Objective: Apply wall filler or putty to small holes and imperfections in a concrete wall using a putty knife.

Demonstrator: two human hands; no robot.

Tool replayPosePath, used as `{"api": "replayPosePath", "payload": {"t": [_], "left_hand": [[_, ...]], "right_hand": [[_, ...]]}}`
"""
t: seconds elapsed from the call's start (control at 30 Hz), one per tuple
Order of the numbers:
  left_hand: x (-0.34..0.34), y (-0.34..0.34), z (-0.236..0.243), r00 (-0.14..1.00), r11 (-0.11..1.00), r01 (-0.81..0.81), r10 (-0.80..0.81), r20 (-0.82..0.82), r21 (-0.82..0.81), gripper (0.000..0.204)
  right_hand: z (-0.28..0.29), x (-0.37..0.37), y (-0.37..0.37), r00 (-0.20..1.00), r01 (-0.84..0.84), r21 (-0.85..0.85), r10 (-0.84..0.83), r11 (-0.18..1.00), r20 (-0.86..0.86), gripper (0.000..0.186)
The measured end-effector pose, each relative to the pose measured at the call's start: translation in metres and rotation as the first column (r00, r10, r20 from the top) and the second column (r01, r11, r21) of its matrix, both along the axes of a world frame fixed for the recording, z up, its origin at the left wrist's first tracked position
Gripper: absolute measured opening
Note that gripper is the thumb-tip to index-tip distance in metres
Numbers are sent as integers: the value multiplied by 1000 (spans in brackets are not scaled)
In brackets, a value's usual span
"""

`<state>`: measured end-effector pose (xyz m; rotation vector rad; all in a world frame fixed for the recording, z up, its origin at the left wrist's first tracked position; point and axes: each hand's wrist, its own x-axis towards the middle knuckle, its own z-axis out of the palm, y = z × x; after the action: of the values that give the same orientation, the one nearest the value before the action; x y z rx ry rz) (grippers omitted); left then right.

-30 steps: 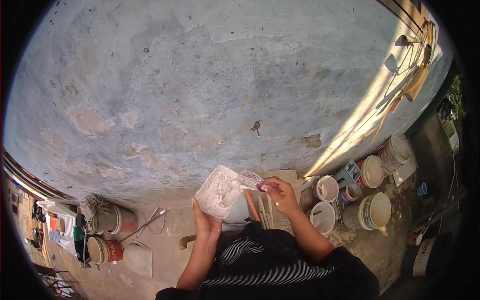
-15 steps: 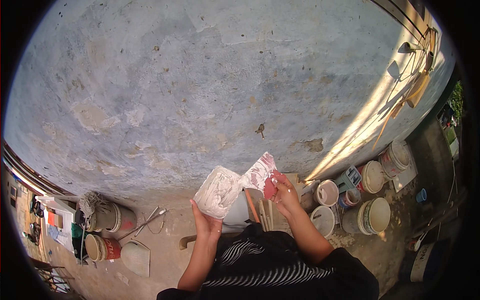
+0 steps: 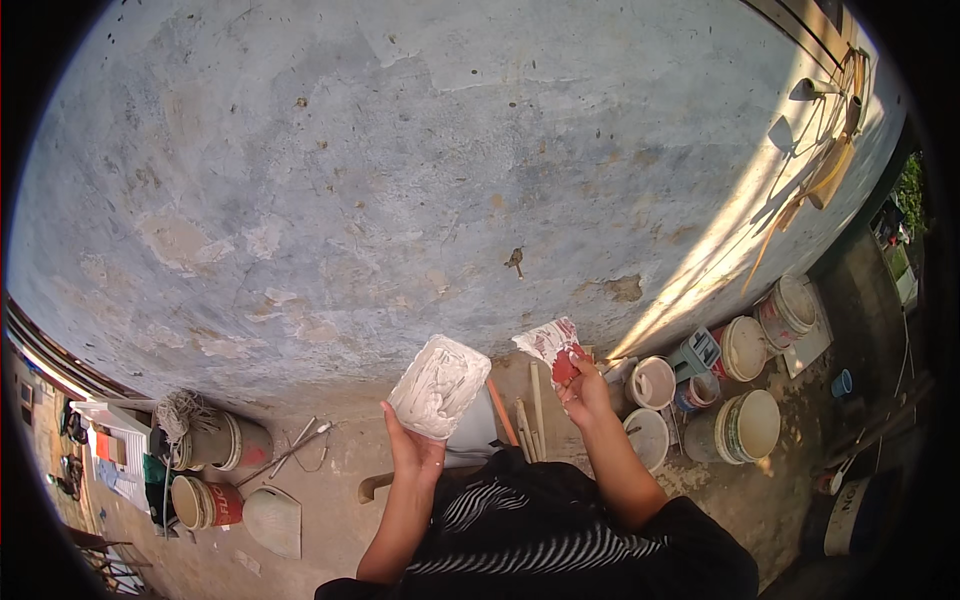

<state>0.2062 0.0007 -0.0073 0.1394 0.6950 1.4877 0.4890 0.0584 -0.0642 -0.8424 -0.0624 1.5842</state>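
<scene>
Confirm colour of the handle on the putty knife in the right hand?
Red handle on the putty knife, blade smeared white, held by the right hand. Head view shows it.

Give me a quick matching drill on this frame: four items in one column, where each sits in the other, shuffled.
Things:
1. putty board
2. putty knife
3. white buckets
4. dark stain on wall

Places:
A. on the ground at the person's right
B. held flat on the left hand
C. on the grey wall, above both hands
D. gripped in the right hand, blade raised toward the wall

Pairs: 1-B, 2-D, 3-A, 4-C
</scene>
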Motion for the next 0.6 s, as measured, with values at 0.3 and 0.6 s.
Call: {"api": "replayPosePath", "payload": {"t": [0.3, 0.6], "left_hand": [[-3, -1, -6, 1000, 1000, 4, -3, 21, -27, 74], [-2, 0, -7, 1000, 1000, 18, -18, -4, -4, 76]], "right_hand": [[-42, 15, 15, 986, 157, -149, -147, 976, 74, 16], [-89, 18, 39, 986, 145, -207, -125, 967, 107, 12]]}}
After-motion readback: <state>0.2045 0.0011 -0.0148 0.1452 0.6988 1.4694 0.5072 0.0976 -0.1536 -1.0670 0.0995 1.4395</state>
